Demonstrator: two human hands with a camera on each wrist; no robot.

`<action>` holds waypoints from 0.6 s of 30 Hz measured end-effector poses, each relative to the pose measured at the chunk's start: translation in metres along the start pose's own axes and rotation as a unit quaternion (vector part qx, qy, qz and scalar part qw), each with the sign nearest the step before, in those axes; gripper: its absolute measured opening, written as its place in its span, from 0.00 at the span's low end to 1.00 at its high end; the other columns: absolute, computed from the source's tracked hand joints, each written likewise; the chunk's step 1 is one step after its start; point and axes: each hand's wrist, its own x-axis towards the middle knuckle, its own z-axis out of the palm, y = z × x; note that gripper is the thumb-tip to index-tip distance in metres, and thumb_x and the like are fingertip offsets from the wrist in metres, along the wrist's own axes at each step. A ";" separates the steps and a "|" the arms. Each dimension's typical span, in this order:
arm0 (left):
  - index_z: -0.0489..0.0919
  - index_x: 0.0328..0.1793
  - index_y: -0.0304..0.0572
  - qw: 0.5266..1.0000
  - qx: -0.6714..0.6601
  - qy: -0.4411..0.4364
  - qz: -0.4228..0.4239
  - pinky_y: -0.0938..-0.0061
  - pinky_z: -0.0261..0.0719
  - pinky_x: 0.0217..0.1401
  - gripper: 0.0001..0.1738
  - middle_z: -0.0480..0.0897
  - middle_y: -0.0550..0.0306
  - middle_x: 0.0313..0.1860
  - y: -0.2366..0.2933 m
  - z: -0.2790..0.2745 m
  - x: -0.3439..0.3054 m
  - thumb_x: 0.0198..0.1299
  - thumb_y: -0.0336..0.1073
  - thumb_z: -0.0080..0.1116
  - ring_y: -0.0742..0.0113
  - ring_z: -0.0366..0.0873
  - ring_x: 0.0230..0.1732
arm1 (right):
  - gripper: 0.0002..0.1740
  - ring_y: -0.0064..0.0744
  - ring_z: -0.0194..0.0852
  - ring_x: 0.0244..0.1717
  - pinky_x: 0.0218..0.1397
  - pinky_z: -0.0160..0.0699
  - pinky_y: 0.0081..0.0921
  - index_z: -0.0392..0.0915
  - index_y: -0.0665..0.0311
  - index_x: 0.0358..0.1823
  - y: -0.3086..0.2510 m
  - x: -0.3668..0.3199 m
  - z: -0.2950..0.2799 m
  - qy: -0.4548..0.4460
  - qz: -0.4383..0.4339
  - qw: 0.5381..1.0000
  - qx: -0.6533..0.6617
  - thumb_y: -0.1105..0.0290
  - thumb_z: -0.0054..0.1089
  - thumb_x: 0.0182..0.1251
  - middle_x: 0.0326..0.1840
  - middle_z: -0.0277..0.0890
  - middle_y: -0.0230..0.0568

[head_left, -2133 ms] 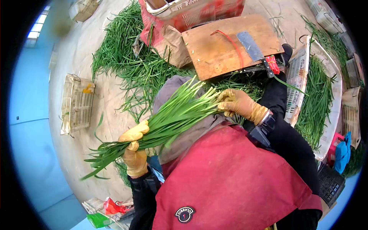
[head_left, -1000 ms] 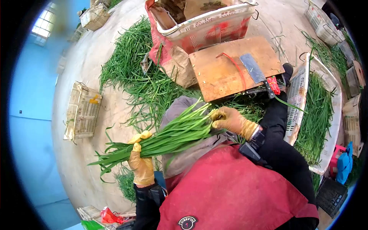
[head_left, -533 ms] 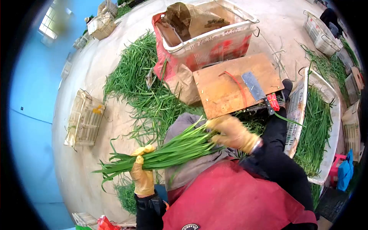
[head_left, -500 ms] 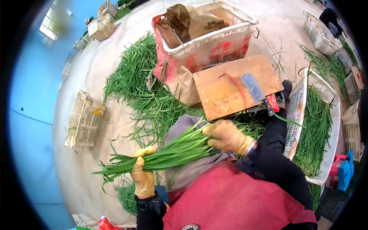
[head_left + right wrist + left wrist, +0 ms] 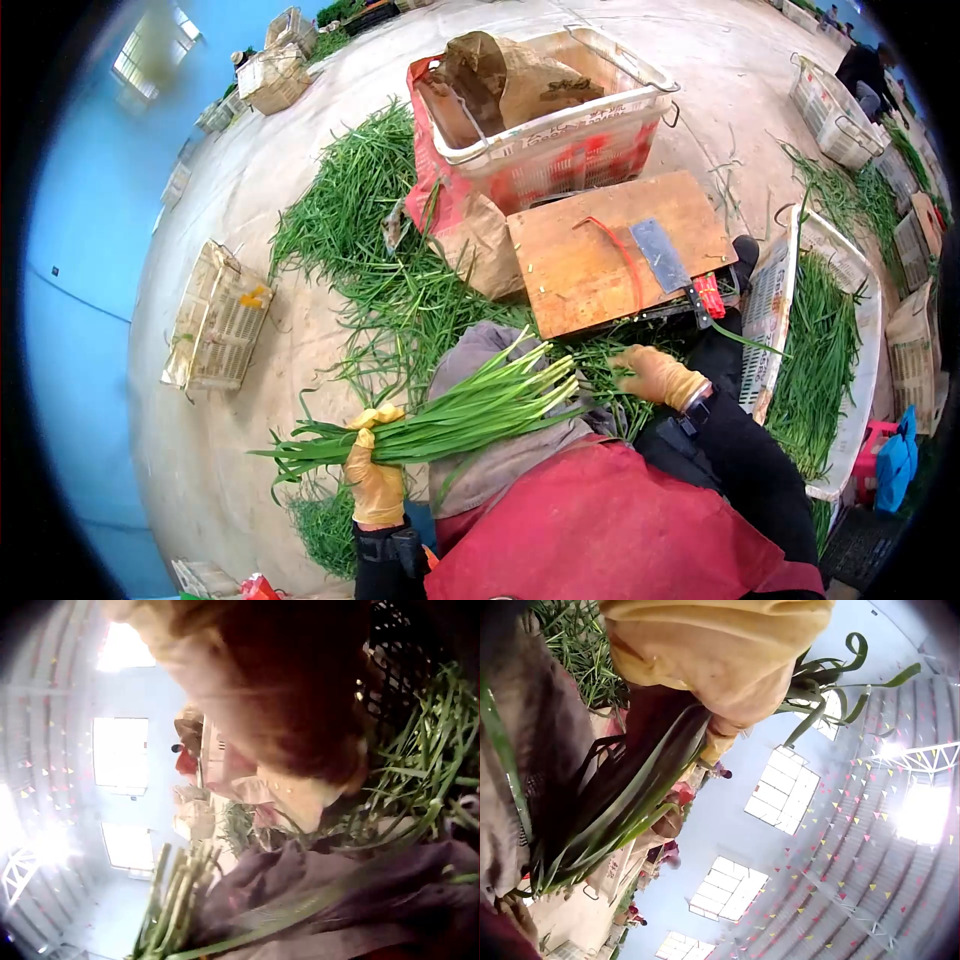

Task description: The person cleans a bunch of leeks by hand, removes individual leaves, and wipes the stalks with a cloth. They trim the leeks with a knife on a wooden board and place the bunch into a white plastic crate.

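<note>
In the head view my gloved left hand (image 5: 375, 475) grips a bunch of garlic chives (image 5: 470, 415) around its leafy end. The pale cut stems point up and right, over a grey cloth on the lap. The left wrist view shows the glove (image 5: 727, 660) close up, with leaves (image 5: 630, 802) passing under it. My gloved right hand (image 5: 655, 378) is apart from the stems, to their right, above loose green leaves (image 5: 605, 370). Its fingers look relaxed, with nothing visible in them. In the right wrist view that hand (image 5: 262, 682) is dark and blurred, stem ends (image 5: 176, 907) below it.
Ahead, a wooden board (image 5: 600, 270) bears a cleaver (image 5: 660, 255) and a red strip. Behind it stands a white crate (image 5: 570, 140). A heap of chives (image 5: 350, 200) lies left of it. At right is a crate (image 5: 765, 330) of chives; another crate (image 5: 220, 320) stands far left.
My right hand has left the stem ends and moved right and down, over the loose leaves. My left hand still holds the bunch. The head view has tilted up, showing more floor ahead.
</note>
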 end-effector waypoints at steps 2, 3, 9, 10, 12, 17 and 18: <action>0.80 0.51 0.37 1.000 -0.004 0.005 -0.009 0.53 0.76 0.66 0.17 0.83 0.46 0.50 -0.003 -0.004 0.001 0.58 0.34 0.67 0.52 0.80 0.54 | 0.28 0.41 0.77 0.59 0.60 0.76 0.33 0.73 0.62 0.64 -0.018 0.009 0.008 -0.006 -0.030 0.916 0.400 0.63 0.64 0.63 0.59 0.77 0.49; 0.80 0.52 0.36 1.000 -0.002 0.005 -0.018 0.54 0.76 0.66 0.17 0.83 0.46 0.50 -0.003 -0.002 0.001 0.58 0.34 0.67 0.52 0.80 0.54 | 0.31 0.40 0.75 0.59 0.61 0.75 0.32 0.70 0.63 0.68 -0.032 0.017 0.014 -0.007 -0.044 0.814 0.579 0.63 0.65 0.63 0.62 0.76 0.45; 0.79 0.54 0.35 1.000 -0.010 0.013 -0.014 0.55 0.75 0.67 0.17 0.83 0.46 0.51 0.000 -0.001 0.000 0.60 0.33 0.66 0.53 0.80 0.54 | 0.22 0.22 0.79 0.36 0.41 0.79 0.20 0.78 0.69 0.57 -0.071 0.045 0.030 -0.053 -0.050 0.794 0.603 0.71 0.68 0.61 0.40 0.83 0.37; 0.79 0.54 0.35 1.000 -0.010 0.016 -0.013 0.55 0.75 0.67 0.17 0.83 0.46 0.51 -0.001 -0.006 0.000 0.60 0.33 0.65 0.53 0.80 0.54 | 0.16 0.21 0.78 0.35 0.38 0.78 0.20 0.82 0.72 0.48 -0.078 0.036 0.009 -0.046 -0.058 0.788 0.611 0.72 0.69 0.60 0.37 0.83 0.36; 0.78 0.55 0.35 0.999 -0.033 0.005 -0.026 0.56 0.75 0.68 0.17 0.82 0.46 0.52 -0.007 -0.009 0.001 0.62 0.33 0.63 0.54 0.79 0.55 | 0.13 0.21 0.79 0.33 0.37 0.79 0.20 0.84 0.69 0.46 -0.054 0.036 -0.001 -0.064 -0.013 0.796 0.602 0.76 0.67 0.59 0.39 0.85 0.37; 0.77 0.57 0.33 0.993 -0.073 0.080 -0.044 0.57 0.75 0.68 0.16 0.82 0.45 0.54 -0.015 -0.020 0.002 0.66 0.33 0.59 0.56 0.79 0.57 | 0.10 0.22 0.76 0.22 0.26 0.75 0.16 0.84 0.74 0.42 0.005 0.018 -0.021 0.061 0.079 0.816 0.569 0.78 0.65 0.59 0.31 0.84 0.42; 0.77 0.57 0.32 0.991 -0.084 0.093 -0.052 0.58 0.76 0.68 0.16 0.82 0.45 0.54 -0.017 -0.024 0.003 0.67 0.32 0.58 0.56 0.79 0.57 | 0.11 0.23 0.77 0.23 0.26 0.77 0.18 0.84 0.74 0.42 0.009 0.014 -0.024 0.029 0.060 0.820 0.568 0.73 0.63 0.64 0.31 0.84 0.43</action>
